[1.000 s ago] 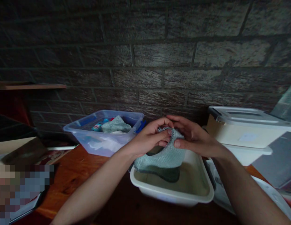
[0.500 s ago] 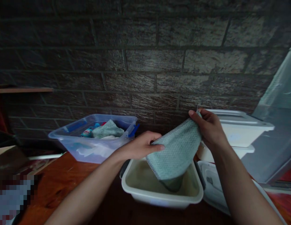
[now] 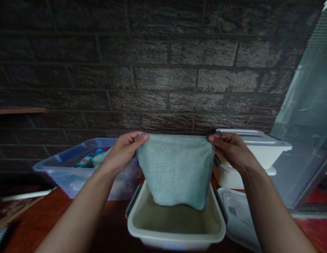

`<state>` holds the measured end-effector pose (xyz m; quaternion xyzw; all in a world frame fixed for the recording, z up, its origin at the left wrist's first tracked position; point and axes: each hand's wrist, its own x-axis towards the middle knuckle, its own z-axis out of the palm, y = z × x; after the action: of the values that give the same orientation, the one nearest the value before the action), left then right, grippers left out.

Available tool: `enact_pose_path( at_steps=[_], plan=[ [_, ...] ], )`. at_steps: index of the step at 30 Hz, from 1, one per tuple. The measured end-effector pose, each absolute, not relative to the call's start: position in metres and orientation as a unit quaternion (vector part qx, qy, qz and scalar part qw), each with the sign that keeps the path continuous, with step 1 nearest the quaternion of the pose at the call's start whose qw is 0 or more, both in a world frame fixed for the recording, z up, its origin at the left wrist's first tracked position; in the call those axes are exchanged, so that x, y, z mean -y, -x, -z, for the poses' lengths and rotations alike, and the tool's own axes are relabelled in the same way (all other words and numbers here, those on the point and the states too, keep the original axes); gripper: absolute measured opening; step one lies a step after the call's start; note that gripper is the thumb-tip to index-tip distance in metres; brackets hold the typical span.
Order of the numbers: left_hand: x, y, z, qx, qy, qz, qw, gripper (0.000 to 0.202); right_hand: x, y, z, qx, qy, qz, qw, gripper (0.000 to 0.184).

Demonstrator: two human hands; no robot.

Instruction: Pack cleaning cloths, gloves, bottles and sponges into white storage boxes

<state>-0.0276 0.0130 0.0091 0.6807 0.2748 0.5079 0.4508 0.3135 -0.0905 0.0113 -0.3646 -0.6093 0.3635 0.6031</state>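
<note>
A pale green woven cloth [image 3: 176, 168] with a dark stitched edge hangs spread out flat in front of me. My left hand [image 3: 125, 148] pinches its top left corner and my right hand [image 3: 229, 147] pinches its top right corner. The cloth's lower edge dangles just above a white plastic tub [image 3: 176, 228], which holds murky water.
A clear blue-tinted bin [image 3: 74, 172] with a bottle and another cloth stands at left on the wooden table [image 3: 55, 214]. Stacked white lidded boxes [image 3: 258, 151] stand at right, a loose lid [image 3: 237, 214] lies beside the tub. A brick wall is behind.
The cloth was bunched between my hands over the tub; my hands moved apart and upward, and now it is stretched out flat by its top corners.
</note>
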Motion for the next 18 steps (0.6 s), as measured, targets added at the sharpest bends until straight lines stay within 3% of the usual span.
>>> enact_pose_path(
  at_steps=[5, 12, 18],
  plan=[
    [-0.014, 0.034, -0.013, -0.254, -0.681, -0.493, 0.478, 0.023, 0.087, -0.319, -0.011, 0.584, 0.384, -0.348, 0.625, 0.022],
    [-0.007, 0.037, -0.017, -0.205, -0.697, -0.422, 0.542, 0.023, 0.081, -0.323, -0.011, 0.508, 0.366, -0.322, 0.710, 0.014],
    [-0.006, 0.033, -0.013, -0.219, -0.679, -0.483, 0.508, 0.019, 0.076, -0.330, -0.007, 0.523, 0.410, -0.278, 0.694, 0.020]
  ],
)
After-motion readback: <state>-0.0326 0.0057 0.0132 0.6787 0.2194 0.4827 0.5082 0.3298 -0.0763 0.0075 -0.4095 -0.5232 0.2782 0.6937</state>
